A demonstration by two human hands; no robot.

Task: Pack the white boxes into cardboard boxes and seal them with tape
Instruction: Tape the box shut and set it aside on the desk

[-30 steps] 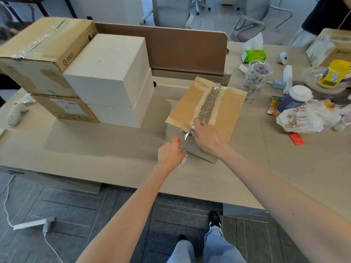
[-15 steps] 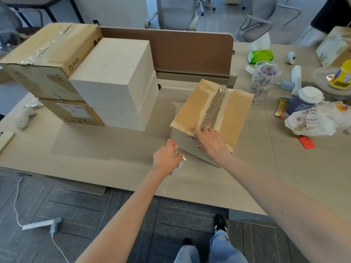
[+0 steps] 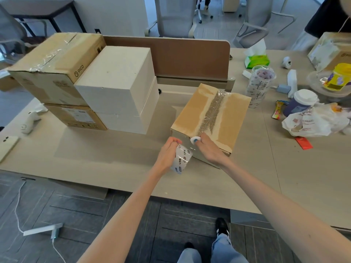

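1. Cardboard box (image 3: 224,118), centre of frame, on the desk (image 3: 114,160); flaps closed, strip of clear tape (image 3: 212,111) along the top seam.
2. Left hand (image 3: 167,154), lower centre, just in front of the box's near corner; fingers curled round a tape roll (image 3: 181,158), beside the near face.
3. Right hand (image 3: 210,150), at the box's near top edge; fingers pinching a small white and blue object (image 3: 195,139) at the near end of the tape strip.
4. Two white boxes (image 3: 117,86), stacked, left of centre, apart from the cardboard box.
5. Two taped cardboard boxes (image 3: 55,65), stacked, upper left, touching the white stack.
6. Lidded cup (image 3: 303,99), crumpled bag (image 3: 315,122) and tissue pack (image 3: 257,60), right of frame, on the desk.
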